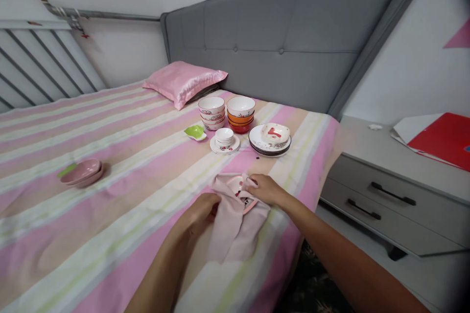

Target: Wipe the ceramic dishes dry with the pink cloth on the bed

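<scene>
A pinkish-grey cloth is draped partly around a patterned dish with a pink rim, just above the striped bed. Whether the dish is a plate or a bowl, I cannot tell. My left hand is closed at the left side of the cloth, its fingertips partly hidden by the fabric. On the other side, my right hand is closed, thumb and fingers gripping the cloth at the dish's upper right edge. Part of the dish's face shows between the folds.
Beyond my hands stand two bowl stacks, small dishes on plates, and dark-rimmed plates under a patterned bowl. A green leaf-shaped dish, pink dishes and a pillow lie leftward. A nightstand adjoins the bed.
</scene>
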Tool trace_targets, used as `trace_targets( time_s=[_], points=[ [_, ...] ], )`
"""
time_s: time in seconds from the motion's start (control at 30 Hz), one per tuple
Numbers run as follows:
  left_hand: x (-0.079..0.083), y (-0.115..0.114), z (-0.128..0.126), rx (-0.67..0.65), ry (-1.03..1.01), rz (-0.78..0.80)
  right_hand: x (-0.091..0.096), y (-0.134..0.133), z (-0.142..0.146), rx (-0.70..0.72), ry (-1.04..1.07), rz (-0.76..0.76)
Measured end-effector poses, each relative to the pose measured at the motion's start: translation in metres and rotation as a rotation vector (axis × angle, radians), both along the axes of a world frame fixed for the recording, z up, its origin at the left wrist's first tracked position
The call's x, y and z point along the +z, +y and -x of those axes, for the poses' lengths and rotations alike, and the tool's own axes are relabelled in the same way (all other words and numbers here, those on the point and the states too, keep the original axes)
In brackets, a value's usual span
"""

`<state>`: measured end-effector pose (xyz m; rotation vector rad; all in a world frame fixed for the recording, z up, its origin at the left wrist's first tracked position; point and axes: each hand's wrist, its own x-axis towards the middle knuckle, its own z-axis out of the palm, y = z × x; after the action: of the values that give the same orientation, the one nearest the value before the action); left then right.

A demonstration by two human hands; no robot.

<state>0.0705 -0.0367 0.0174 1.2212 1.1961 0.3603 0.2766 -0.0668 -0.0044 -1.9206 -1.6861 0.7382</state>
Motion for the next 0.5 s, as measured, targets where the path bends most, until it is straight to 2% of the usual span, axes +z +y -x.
trace_targets(
  time_s=[0.17, 0.37, 0.43, 0.5],
  points=[
    [-0.005, -0.01, -0.015, 0.126, -0.217, 0.066, 0.001, 0.001, 0.006, -0.009, 0.173, -0.139],
    [-0.006, -0.014, -0.021, 0.39, -0.434, 0.088, 0.018, -0.001, 0.012, 0.078, 0.551, -0.297],
    [-0.007, -0.011, -0.02, 0.471, -0.459, 0.081, 0.023, -0.002, 0.012, 0.082, 0.682, -0.276],
    [-0.009, -0.006, -0.018, 0.515, -0.477, 0.071, 0.027, -0.003, 0.01, 0.087, 0.79, -0.178]
  ],
)
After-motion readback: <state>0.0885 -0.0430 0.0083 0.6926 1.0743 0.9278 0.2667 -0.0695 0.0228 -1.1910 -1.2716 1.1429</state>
